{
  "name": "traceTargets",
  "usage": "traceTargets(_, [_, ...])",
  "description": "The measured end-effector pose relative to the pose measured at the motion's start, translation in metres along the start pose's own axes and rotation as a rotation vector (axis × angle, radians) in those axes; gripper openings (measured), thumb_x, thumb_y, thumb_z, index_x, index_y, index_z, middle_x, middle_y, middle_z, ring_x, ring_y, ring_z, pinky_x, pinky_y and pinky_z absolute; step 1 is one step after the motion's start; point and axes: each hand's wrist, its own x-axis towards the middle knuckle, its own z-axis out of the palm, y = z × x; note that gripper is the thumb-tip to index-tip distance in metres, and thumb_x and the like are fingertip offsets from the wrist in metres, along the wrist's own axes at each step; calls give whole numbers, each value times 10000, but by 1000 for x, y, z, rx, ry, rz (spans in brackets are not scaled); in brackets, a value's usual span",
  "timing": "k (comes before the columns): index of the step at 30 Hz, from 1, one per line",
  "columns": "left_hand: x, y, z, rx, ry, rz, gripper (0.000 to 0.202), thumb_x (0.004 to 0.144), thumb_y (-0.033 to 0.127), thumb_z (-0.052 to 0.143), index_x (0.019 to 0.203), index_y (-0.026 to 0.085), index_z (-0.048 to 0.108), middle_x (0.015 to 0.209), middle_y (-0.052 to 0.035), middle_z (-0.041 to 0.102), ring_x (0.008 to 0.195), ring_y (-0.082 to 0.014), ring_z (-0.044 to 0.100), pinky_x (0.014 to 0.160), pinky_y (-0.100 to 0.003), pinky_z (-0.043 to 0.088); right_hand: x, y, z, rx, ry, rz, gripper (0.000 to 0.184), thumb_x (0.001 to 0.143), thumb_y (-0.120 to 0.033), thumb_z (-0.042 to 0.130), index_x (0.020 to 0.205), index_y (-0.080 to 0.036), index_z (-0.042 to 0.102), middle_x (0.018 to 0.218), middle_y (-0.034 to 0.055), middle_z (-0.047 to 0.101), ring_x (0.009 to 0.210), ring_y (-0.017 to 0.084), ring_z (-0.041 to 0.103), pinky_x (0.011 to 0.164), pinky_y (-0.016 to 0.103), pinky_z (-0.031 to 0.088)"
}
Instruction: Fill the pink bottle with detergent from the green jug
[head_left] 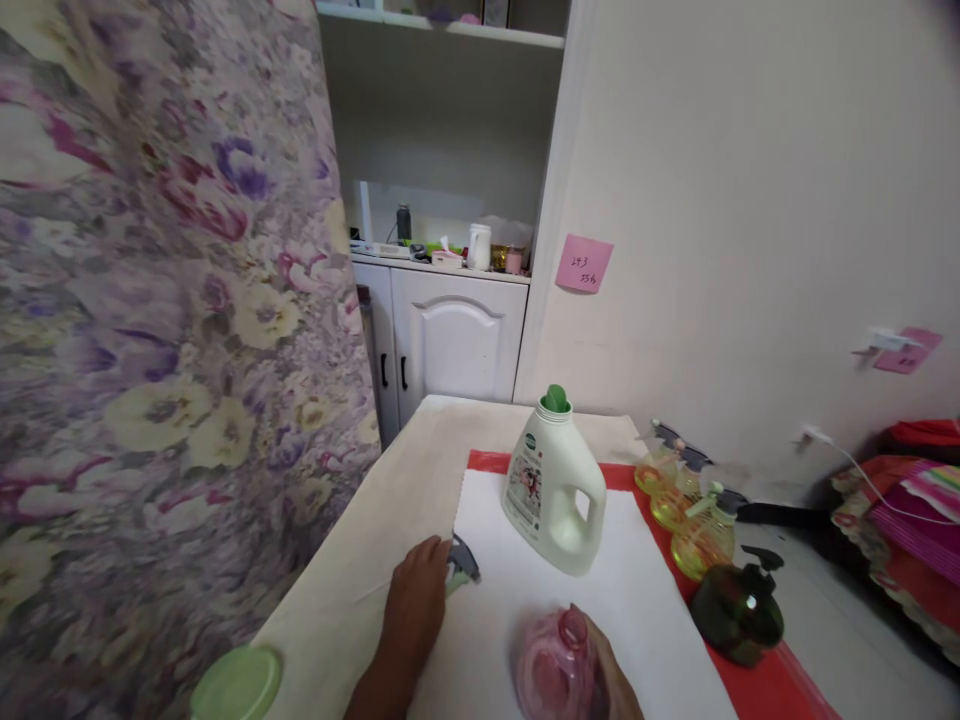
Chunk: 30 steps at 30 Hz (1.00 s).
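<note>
My left hand [418, 595] is closed around a grey trigger spray head [463, 562] at the left edge of the white sheet. A thin pale tube [373, 592] shows on the other side of the hand. My right hand [613, 668] grips a see-through pink bottle [551, 668] from its right side; its neck is uncapped. Most of the right fingers are hidden behind the bottle. Beyond both hands stands a large pale green detergent jug [559, 500] with a handle, upright, with a green spout in its mouth.
Several yellow spray bottles [701, 540] and a dark green pump bottle [739, 610] line the right side on a red cloth [776, 670]. A light green round lid [236, 682] lies at the lower left. A floral curtain [180, 350] hangs left; a white cabinet [461, 335] stands behind.
</note>
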Motion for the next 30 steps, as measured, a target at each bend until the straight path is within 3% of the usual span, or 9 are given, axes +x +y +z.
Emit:
traceTargets(5, [5, 0, 8, 127, -22, 14, 436, 849, 72, 387, 1160, 161, 679, 1137, -139, 711, 1022, -320, 638, 853, -424, 461, 5, -3, -1, -25, 28, 35, 718, 633, -458, 745, 1311, -320, 553, 1335, 72, 639, 1286, 362, 550, 1110, 438, 425])
traceTargets(10, [7, 3, 1, 150, -19, 14, 356, 867, 102, 400, 1067, 166, 688, 1044, -117, 715, 975, -300, 642, 822, -384, 457, 4, -5, 3, 29, -6, 5, 904, 542, -321, 785, 1376, -204, 455, 1379, 135, 586, 1302, 355, 526, 1117, 424, 412])
traceTargets(15, [-6, 8, -15, 96, 26, -36, 333, 929, 208, 370, 1185, 191, 580, 1179, -98, 669, 1048, -230, 654, 866, -317, 494, 3, -25, 7, 0, -28, 121, 1008, 439, -53, 699, 1390, -223, 411, 1427, 103, 534, 1329, 324, 499, 1106, 401, 424])
traceTargets(18, [-18, 14, -29, -107, 134, -59, 375, 951, 375, 342, 1212, 189, 537, 1211, -99, 640, 1109, -231, 631, 948, -342, 493, 4, -40, 7, -64, -15, 121, 988, 440, -21, 656, 1375, -230, 419, 1424, 100, 546, 1336, 318, 493, 1115, 411, 412])
traceTargets(22, [-36, 30, -48, -404, 297, -141, 429, 867, 490, 453, 1165, 207, 576, 1220, -97, 657, 1179, -284, 594, 1035, -421, 449, 4, -49, 9, -102, -10, 59, 959, 463, -54, 659, 1375, -228, 421, 1422, 96, 555, 1327, 315, 502, 1112, 400, 407])
traceTargets(24, [-46, 41, -56, -553, 360, -207, 457, 817, 527, 519, 1145, 219, 598, 1133, -77, 696, 1098, -285, 633, 970, -408, 489, 4, -49, 11, -95, -8, 49, 931, 480, -79, 655, 1370, -217, 419, 1404, 99, 569, 1304, 306, 524, 1096, 386, 422])
traceTargets(28, [-68, 73, -67, -917, 334, -305, 531, 776, 585, 610, 1146, 204, 620, 729, 14, 674, 674, -186, 631, 654, -288, 520, 6, -47, 13, -99, 15, 18, 884, 506, -126, 661, 1353, -187, 416, 1377, 127, 583, 1282, 307, 546, 1075, 383, 447])
traceTargets(30, [-75, 93, -71, -1008, 357, -326, 544, 747, 597, 664, 1123, 203, 645, 790, -1, 693, 705, -171, 633, 647, -258, 508, 8, -45, 12, -133, 5, 8, 881, 519, -153, 679, 1356, -194, 408, 1392, 129, 575, 1297, 313, 537, 1068, 384, 461])
